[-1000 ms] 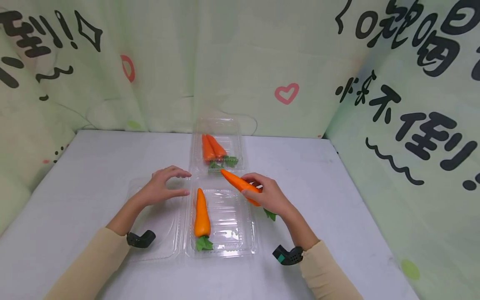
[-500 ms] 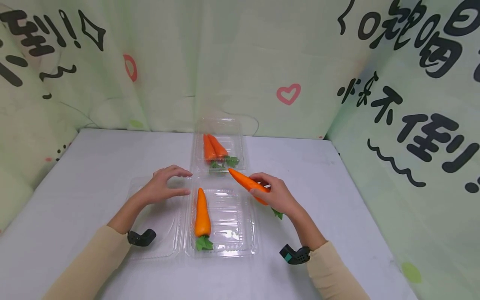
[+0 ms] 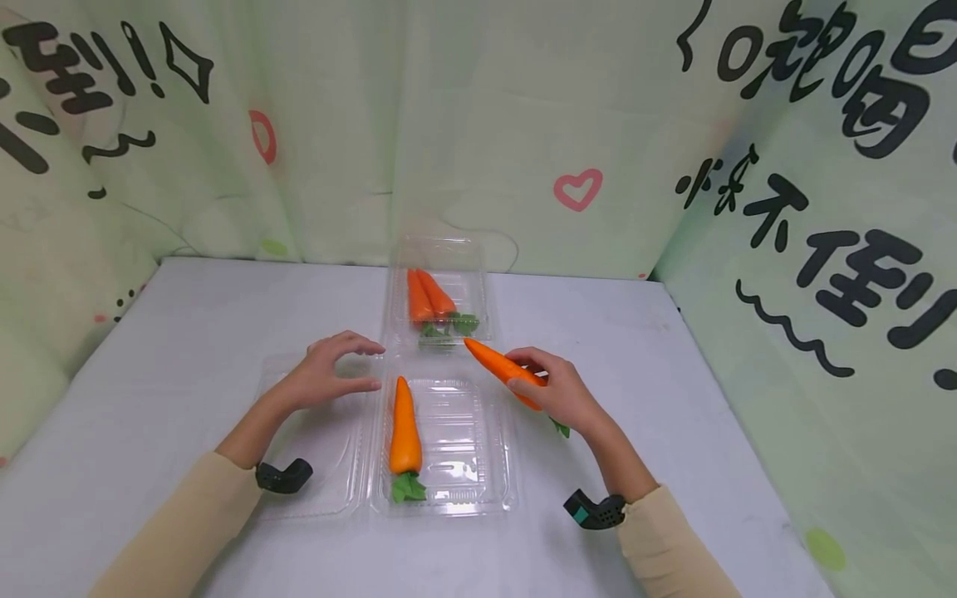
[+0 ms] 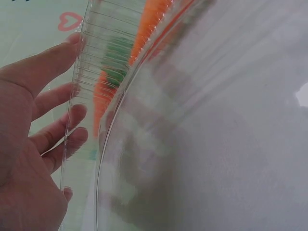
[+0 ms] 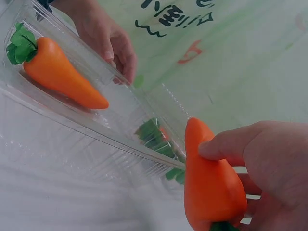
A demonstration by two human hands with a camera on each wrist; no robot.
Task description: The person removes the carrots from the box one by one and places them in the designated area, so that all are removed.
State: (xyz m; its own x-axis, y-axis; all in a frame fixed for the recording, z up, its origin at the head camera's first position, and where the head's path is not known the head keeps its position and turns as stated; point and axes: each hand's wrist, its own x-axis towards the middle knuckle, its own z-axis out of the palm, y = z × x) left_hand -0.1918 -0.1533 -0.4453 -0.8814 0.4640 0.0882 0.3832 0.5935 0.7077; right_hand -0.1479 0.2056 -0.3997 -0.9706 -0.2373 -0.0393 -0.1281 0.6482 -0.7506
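My right hand (image 3: 557, 384) grips an orange carrot (image 5: 211, 185) between thumb and fingers, its tip pointing up and left past the right rim of a clear plastic container (image 3: 456, 448). Green leaves show below the palm. One more carrot (image 3: 404, 428) lies in the left part of that container, leaves toward me. My left hand (image 3: 329, 370) is at the container's far left side, thumb and fingers spread apart; in the left wrist view its fingertips (image 4: 77, 115) are right at the clear wall.
A second clear container (image 3: 471, 291) stands behind, with two carrots (image 3: 429, 296) in it. The opened clear lid (image 3: 314, 457) lies flat on the left, under my left forearm. A printed curtain (image 3: 478, 124) encloses the white table (image 3: 643, 399) at the back and sides.
My right hand has moved to the right with the carrot, from over the container to beyond its right rim. My left hand has stayed in place.
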